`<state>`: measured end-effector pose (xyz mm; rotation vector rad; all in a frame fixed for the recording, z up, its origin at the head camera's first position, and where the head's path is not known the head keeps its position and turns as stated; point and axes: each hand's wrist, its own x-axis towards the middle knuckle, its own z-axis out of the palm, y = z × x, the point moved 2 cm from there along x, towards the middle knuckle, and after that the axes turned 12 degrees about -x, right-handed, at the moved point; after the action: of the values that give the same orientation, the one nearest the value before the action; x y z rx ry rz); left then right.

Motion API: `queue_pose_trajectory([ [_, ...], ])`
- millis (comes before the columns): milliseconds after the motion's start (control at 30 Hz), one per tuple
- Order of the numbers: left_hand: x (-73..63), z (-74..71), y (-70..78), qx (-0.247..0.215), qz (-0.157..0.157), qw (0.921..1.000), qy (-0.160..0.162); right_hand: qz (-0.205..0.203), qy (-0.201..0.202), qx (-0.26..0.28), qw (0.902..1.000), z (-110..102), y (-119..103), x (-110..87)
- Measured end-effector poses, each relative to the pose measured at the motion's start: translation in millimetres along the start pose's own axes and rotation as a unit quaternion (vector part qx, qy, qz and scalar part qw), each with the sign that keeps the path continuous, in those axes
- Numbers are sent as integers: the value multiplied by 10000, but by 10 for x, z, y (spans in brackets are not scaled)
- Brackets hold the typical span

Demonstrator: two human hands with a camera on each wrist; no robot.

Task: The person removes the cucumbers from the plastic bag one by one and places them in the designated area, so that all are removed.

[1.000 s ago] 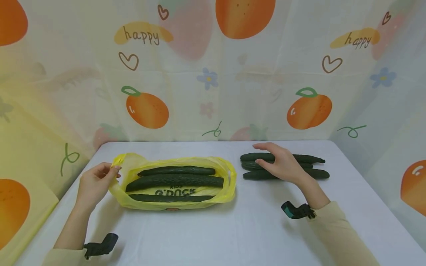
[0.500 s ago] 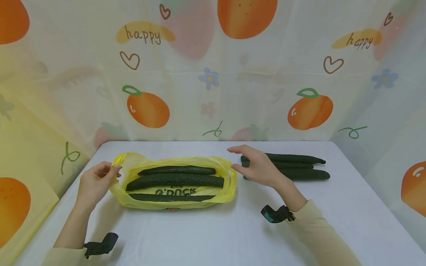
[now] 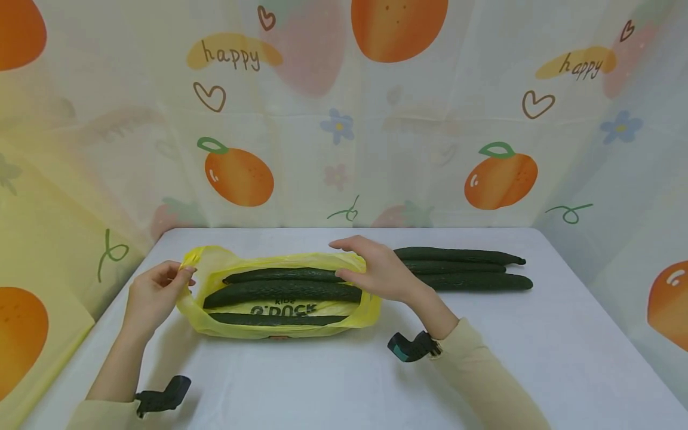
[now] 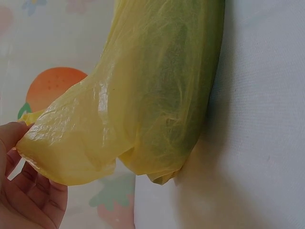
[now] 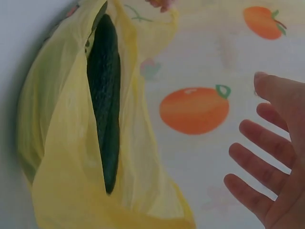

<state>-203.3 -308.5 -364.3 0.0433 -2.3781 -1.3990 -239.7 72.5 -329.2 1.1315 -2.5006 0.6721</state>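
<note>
A yellow plastic bag (image 3: 226, 329) lies on the table with its mouth spread, and three cucumbers (image 3: 290, 291) rest inside it. At its left end my left hand (image 3: 154, 295) pinches the bag's handle between thumb and fingers; the left wrist view shows the left hand (image 4: 33, 181) holding the thin film stretched up. My right hand (image 3: 378, 272) hovers over the bag's right end, its fingers spread and holding nothing. In the right wrist view the right hand (image 5: 276, 143) is apart from the bag (image 5: 62, 167), where a dark green cucumber (image 5: 107, 105) shows in the opening.
Three more cucumbers (image 3: 473, 269) lie side by side at the table's right, their left ends partly behind my right hand. A white cloth covers the table (image 3: 301, 382). Behind it hangs a printed curtain (image 3: 398, 173) with oranges and hearts.
My right hand has moved left, from above the cucumbers on the right to above the bag's right end, with nothing in it. My left hand and the bag have stayed put.
</note>
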Motion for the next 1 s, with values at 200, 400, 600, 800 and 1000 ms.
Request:
queue_pose_trajectory([
  [200, -6, -5, 10, -30, -75, 10000, -33, -40, -328, 122, 9994, 120, -77, 117],
  [400, -8, -10, -3, 7, -151, 9999, -40, -7, -718, 50, 9974, 205, -150, 252],
  [600, 5, 3, -27, 52, -129, 9999, -40, 24, -1041, 164, 9944, 320, -179, 392],
  [800, 11, 13, -30, 88, -112, 9999, -20, 70, -1498, 288, 9883, 441, -173, 530],
  [1000, 14, 21, -21, 91, -157, 9998, -32, 110, -1924, 183, 9811, 524, -143, 634],
])
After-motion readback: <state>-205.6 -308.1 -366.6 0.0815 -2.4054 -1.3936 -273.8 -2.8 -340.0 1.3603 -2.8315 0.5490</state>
